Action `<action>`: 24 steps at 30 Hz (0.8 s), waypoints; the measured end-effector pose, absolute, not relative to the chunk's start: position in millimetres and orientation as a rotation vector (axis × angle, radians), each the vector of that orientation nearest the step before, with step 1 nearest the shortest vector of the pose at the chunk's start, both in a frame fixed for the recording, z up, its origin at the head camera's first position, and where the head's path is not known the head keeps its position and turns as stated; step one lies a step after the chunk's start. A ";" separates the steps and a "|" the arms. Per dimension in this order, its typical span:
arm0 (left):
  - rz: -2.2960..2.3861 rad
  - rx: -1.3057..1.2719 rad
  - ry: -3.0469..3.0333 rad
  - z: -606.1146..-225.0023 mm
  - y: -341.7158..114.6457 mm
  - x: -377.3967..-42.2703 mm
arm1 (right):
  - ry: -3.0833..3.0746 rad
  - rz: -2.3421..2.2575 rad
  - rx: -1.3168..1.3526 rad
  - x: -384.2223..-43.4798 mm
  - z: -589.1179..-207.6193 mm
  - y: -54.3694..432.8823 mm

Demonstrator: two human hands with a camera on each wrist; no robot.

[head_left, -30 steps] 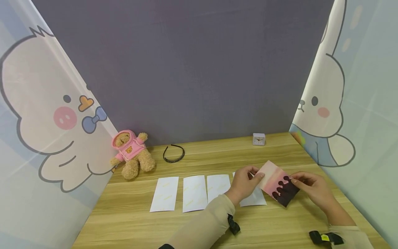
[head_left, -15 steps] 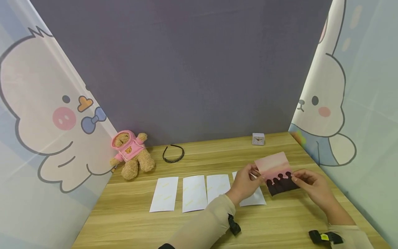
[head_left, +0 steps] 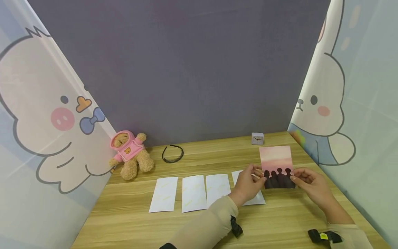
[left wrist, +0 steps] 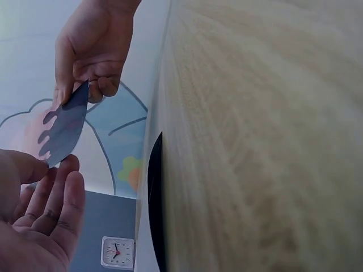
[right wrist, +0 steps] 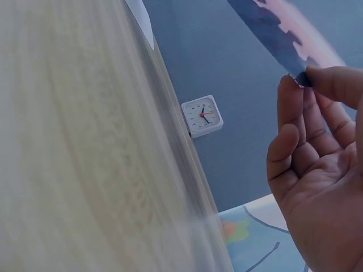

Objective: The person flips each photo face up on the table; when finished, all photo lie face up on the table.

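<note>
Between my hands hangs a square picture card [head_left: 276, 157], pink above with several dark silhouettes along its bottom. My left hand [head_left: 248, 185] pinches its lower left edge between thumb and fingers. At the lower right edge, the thumb and fingers of my right hand [head_left: 313, 185] pinch it too. The left wrist view has the card [left wrist: 69, 127] slightly bowed, held off the tabletop. In the right wrist view, the right hand [right wrist: 326, 164] grips one corner of the card [right wrist: 278, 37]. A white paper sheet [head_left: 255, 199] lies partly hidden beneath the left hand.
Several white sheets lie in a row, among them a leftmost sheet [head_left: 163, 194] and a second sheet [head_left: 194, 193]. Along the back of the wooden table [head_left: 130, 224] are a teddy bear [head_left: 130, 152] in pink, a black headband [head_left: 174, 159] and a small white clock [head_left: 257, 138].
The card has turned counterclockwise from a diagonal tilt to nearly upright, its dark side now at the bottom. Both hands keep their hold and have shifted little.
</note>
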State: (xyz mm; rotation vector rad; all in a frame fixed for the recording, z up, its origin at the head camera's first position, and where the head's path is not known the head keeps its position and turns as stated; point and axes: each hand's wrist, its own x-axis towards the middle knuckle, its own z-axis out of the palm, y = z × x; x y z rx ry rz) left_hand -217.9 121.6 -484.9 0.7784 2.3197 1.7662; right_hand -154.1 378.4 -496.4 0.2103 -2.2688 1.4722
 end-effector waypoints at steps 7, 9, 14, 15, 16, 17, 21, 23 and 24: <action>1.814 0.750 2.319 -486.2 125.8 -216.6 | -2.344 1.501 0.077 -157.2 -497.9 383.7; 1.790 0.737 2.336 -486.3 126.9 -215.9 | -2.359 1.514 0.062 -157.4 -497.7 384.3; 1.725 0.712 2.367 -488.1 129.5 -215.4 | -2.409 1.498 0.044 -157.5 -497.3 385.6; 1.713 0.707 2.371 -488.7 130.1 -215.4 | -2.422 1.487 0.039 -157.4 -497.3 385.9; 1.699 0.704 2.380 -489.3 130.6 -215.5 | -2.438 1.475 0.033 -157.3 -497.2 386.1; 1.689 0.698 2.386 -489.7 131.2 -215.4 | -2.458 1.462 0.019 -157.0 -497.2 386.4; 1.638 0.692 2.414 -492.1 133.3 -216.1 | -2.537 1.415 -0.038 -155.3 -496.6 386.4; 1.625 0.689 2.419 -493.1 134.6 -216.7 | -2.567 1.399 -0.064 -155.0 -496.3 386.2; 1.610 0.689 2.426 -493.9 135.4 -217.4 | -2.576 1.393 -0.071 -154.9 -496.2 386.3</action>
